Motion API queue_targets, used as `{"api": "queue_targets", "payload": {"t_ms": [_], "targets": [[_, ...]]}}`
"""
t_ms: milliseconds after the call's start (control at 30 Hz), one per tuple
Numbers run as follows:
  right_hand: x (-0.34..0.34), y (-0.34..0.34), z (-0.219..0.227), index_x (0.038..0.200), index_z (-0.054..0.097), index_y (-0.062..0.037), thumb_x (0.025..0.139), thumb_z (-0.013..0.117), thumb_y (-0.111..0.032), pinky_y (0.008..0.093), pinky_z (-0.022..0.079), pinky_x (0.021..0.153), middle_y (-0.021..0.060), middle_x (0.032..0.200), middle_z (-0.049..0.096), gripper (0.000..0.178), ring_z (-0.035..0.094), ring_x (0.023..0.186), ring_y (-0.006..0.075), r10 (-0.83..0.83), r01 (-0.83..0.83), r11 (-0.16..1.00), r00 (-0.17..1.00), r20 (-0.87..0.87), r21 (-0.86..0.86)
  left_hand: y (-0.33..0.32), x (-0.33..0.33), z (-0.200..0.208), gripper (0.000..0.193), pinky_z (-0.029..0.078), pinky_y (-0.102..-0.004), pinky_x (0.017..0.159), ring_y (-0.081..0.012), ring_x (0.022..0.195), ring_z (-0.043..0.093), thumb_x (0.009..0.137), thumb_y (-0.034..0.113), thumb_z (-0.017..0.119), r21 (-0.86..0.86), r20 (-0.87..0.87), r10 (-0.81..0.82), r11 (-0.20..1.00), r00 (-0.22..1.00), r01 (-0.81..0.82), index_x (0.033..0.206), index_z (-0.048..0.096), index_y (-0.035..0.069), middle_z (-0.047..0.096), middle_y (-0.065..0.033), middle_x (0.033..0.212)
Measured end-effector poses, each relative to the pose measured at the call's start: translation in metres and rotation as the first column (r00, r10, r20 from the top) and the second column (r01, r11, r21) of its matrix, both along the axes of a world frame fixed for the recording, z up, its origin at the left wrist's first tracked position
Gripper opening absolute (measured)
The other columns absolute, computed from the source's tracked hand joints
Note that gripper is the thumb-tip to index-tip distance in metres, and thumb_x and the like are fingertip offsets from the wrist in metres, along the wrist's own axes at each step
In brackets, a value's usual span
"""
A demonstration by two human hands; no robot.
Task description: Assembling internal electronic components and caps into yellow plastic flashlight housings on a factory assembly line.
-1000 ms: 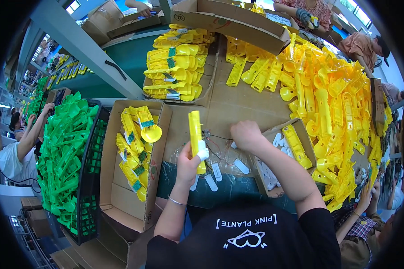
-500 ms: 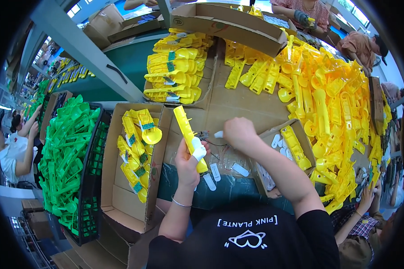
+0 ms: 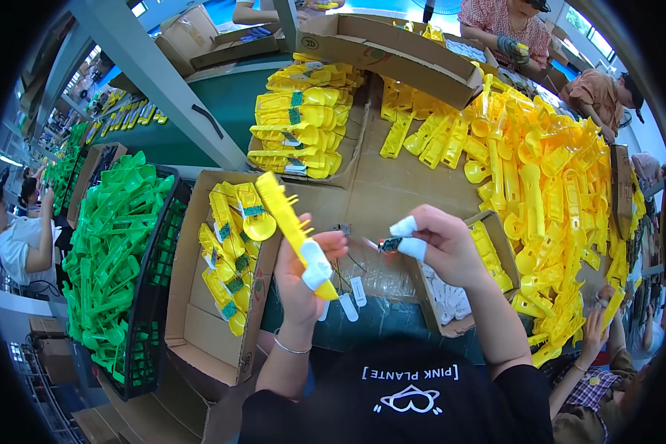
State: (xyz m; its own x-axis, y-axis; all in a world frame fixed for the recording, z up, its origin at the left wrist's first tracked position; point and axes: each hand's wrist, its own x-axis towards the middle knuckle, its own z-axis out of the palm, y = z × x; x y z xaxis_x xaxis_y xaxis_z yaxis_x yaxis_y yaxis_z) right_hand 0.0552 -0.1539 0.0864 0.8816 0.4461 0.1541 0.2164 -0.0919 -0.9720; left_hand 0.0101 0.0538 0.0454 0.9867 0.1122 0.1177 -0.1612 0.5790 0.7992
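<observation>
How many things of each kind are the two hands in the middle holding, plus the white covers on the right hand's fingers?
Yellow plastic piece, in the left hand: 1
Small dark part, in the right hand: 1
White covers, on the right hand's fingers: 2
Total: 4

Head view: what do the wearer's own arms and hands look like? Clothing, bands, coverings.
Short black sleeves, bare forearms. Left hand: white cover on the thumb; thin silvery bracelet at the wrist. Right hand: white covers on two fingers.
</observation>
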Motion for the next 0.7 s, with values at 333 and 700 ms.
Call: {"api": "queue_targets", "payload": {"t_ms": [333,700], "targets": [[-0.012,0.0,-0.009,0.093,0.056,0.0007,0.079,0.065,0.003,0.0209,0.049,0.073,0.0014,0.085,0.06,0.017,0.059,0.079,0.0062,-0.05,0.112,0.965,0.966,-0.252,0.235,-0.037,-0.012,0.017,0.071,0.048,-0.0387,0.088,-0.0281,0.097,0.061,0.077,0.01,0.066,-0.04,0.036,-0.088,0.995,0.996,0.089,0.136,0.026,0.001,0.06,-0.0214,0.104],[-0.014,0.012,-0.025,0.091,0.056,0.0026,0.08,0.062,0.003,0.0203,0.05,0.065,0.004,0.079,0.062,0.012,0.061,0.073,0.0068,-0.15,0.198,0.936,0.972,-0.179,0.291,-0.065,-0.029,-0.011,0.075,0.044,-0.0375,0.095,-0.0248,0.11,0.052,0.076,0.01,0.069,0.323,0.253,0.213,0.901,0.944,-0.29,0.135,0.024,-0.001,0.054,-0.0144,0.112]]}}
